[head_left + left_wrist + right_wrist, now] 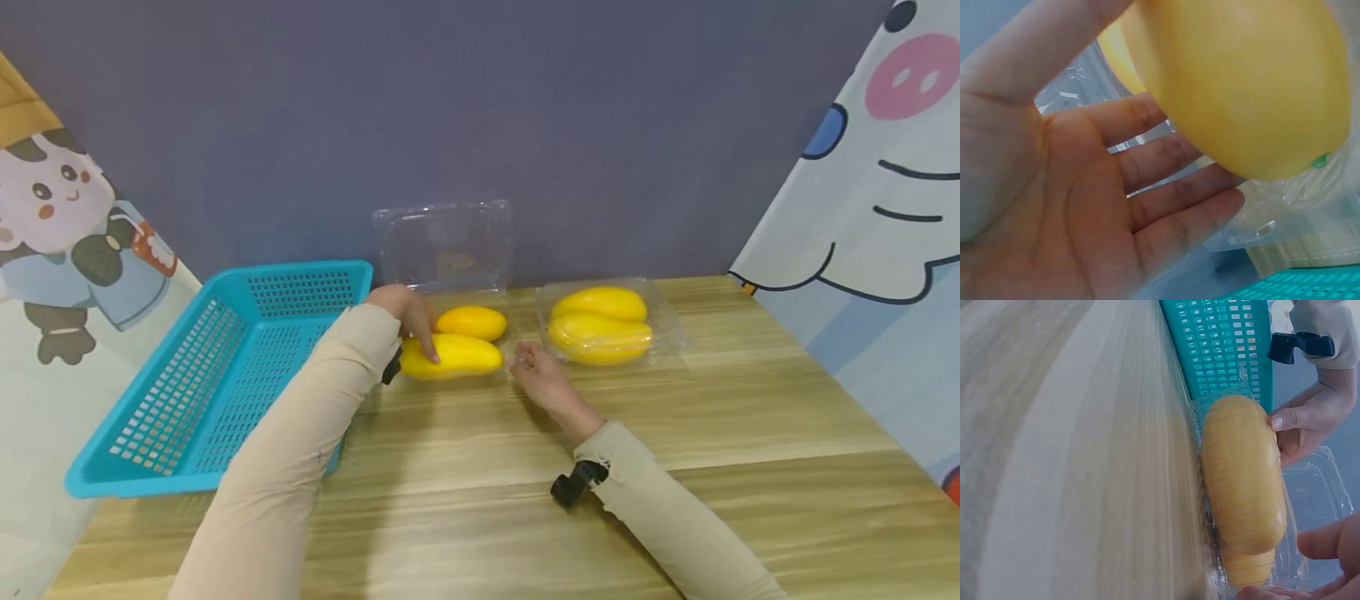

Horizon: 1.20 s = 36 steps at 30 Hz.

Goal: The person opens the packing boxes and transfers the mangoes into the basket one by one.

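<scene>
In the head view a long yellow fruit point(463, 356) lies at the front of an open clear plastic box point(512, 333), with a second, smaller-looking yellow fruit point(471, 322) behind it. My left hand point(411, 312) grips the front fruit at its left end, thumb on top. Seen from the left wrist, the fingers point(1166, 162) curl under the fruit point(1241, 87), which has a small green tip. My right hand point(543, 379) is at the box's right end. The right wrist view shows its thumb point(1319, 542) and fingers on either side of the box's edge.
A blue perforated basket point(225, 483) stands at the left, close to the left forearm. The box's clear lid point(446, 242) stands upright against the grey back wall. To the right, another clear box point(663, 333) holds two yellow fruits point(600, 333).
</scene>
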### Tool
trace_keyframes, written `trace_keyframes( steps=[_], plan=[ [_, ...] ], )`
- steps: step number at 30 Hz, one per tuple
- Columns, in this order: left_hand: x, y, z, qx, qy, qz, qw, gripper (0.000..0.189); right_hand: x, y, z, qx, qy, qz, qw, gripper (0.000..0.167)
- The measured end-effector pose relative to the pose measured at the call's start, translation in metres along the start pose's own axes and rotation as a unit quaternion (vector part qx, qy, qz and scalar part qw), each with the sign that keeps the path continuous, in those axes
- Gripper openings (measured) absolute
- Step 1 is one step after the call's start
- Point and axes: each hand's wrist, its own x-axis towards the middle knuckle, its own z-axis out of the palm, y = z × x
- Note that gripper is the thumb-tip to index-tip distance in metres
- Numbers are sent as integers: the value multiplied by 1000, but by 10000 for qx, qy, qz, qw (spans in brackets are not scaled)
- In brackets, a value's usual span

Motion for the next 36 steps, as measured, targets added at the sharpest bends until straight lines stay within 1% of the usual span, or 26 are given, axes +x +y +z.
trace_keyframes(
  steps=[4, 7, 9, 13, 18, 22, 24, 28, 31, 32, 36],
  plan=[
    [4, -2, 3, -19, -32, -69, 10000, 88, 0, -1, 0, -27, -75, 47, 10000, 49],
    [6, -4, 5, 4, -4, -48, 10000, 90, -1, -1, 0, -26, -81, 47, 10000, 50],
    [7, -7, 6, -46, -50, -10, 10000, 91, -1, -2, 1, -38, -100, 27, 9999, 51],
    [10, -9, 6, -241, -219, 148, 9994, 91, -2, -2, 2, -37, -112, 44, 9999, 51],
    [9, -10, 6, -510, -205, 270, 9981, 91, -1, 0, 1, 37, -69, 43, 10000, 50],
    [10, -9, 7, -892, -327, 367, 9948, 89, -2, 1, 0, 28, -75, 25, 10000, 51],
    [10, -9, 8, -974, -376, 394, 9938, 88, -3, 0, 0, 20, -87, 29, 10000, 51],
    [10, -9, 7, -1089, -437, 229, 9928, 88, -4, -1, 1, 41, -96, 13, 9999, 51],
    [10, -9, 4, -1066, -444, 133, 9932, 90, -3, 0, 0, 96, -112, -28, 9999, 51],
    [10, -9, 4, -1117, -439, 119, 9927, 90, -2, 0, 0, 116, -107, -21, 9999, 51],
    [6, -8, 3, -1080, -308, 152, 9936, 89, -1, 0, -1, 112, -94, -45, 9999, 51]
  ],
)
